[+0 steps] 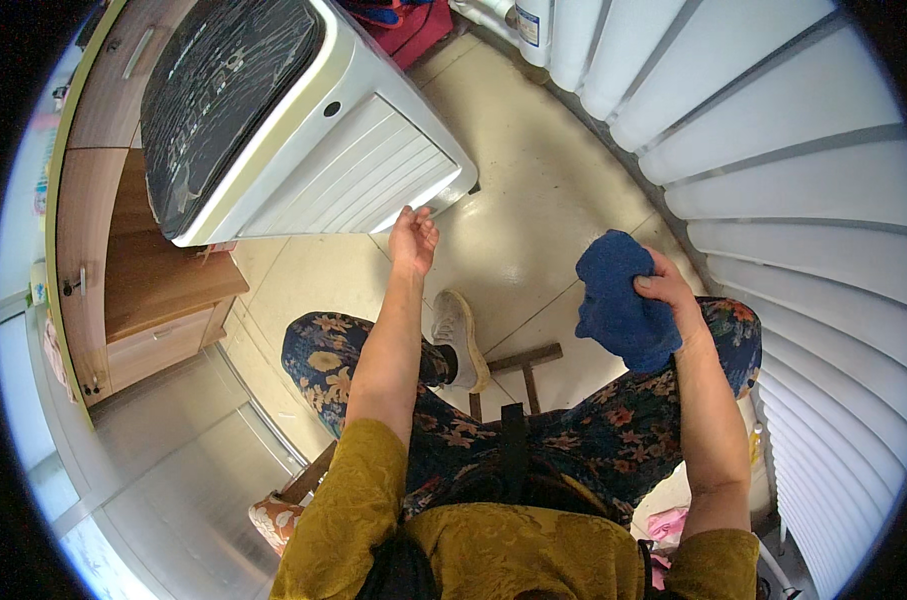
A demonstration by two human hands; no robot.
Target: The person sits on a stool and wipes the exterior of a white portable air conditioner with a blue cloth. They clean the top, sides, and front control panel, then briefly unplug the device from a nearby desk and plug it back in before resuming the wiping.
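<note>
A dark blue cloth (624, 300) hangs bunched in my right hand (667, 285), its thumb pressed over the fabric, above my right knee. My left hand (414, 238) is raised palm up with loosely curled fingers and holds nothing. Its fingertips are at the lower edge of a white floor-standing appliance (363, 172) with a slatted side panel; whether they touch it cannot be told. The appliance's dark top panel (232, 97) is covered by wrinkled clear film.
White radiator columns (768, 172) curve along the right side. A wooden cabinet (175, 285) stands at the left. Between my knees are a shoe (457, 337) and the wooden bar of a stool or stand (528, 358). A red bag (416, 34) lies behind the appliance.
</note>
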